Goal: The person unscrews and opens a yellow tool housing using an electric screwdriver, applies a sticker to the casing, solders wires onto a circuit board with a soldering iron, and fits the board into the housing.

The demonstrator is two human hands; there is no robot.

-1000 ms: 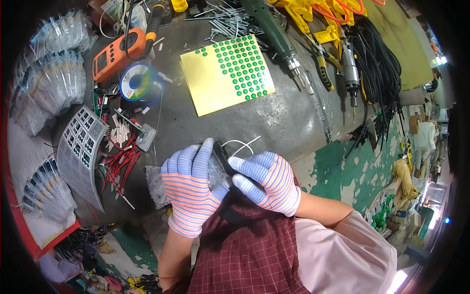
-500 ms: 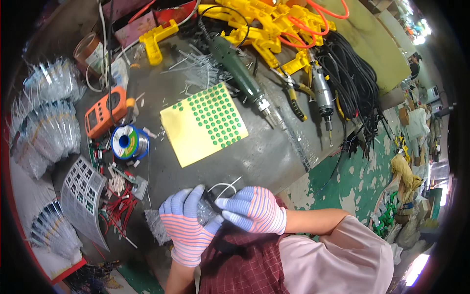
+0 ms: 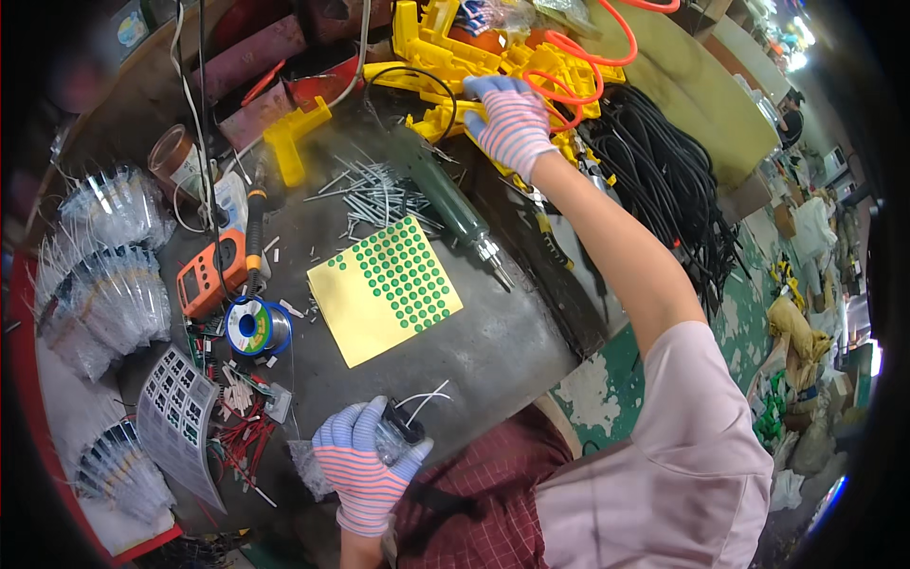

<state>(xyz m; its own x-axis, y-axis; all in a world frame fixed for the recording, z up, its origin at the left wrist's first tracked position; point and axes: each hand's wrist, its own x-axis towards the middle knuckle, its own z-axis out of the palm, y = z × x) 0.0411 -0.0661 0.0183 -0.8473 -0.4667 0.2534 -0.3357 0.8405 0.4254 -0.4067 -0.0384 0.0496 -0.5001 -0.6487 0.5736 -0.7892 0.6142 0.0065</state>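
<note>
At the left of the frame you have clear-bagged parts (image 3: 109,299) in fanned rows, the outermost fading into the dark rim. Next come a curled label sheet (image 3: 180,403), an orange meter (image 3: 204,280) partly crossed by a cable, and a spool (image 3: 265,327).

Your two hands are well apart. At lower centre your left hand (image 3: 358,465) is closed around a black part (image 3: 409,429) and clear bubble wrap (image 3: 308,471); your fingers hide much of the part, so its full shape is hard to make out. Two white wires (image 3: 422,398) stick out above it, over the surface (image 3: 474,356).

Mid-frame lies a yellow sheet (image 3: 346,327) with green dots. At upper centre your right hand (image 3: 512,121) is over the yellow parts (image 3: 445,81), covering some; whether it grips one, you cannot tell. Your forearm partly hides the pliers (image 3: 553,237). Black cables (image 3: 659,166) lie at upper right.
</note>
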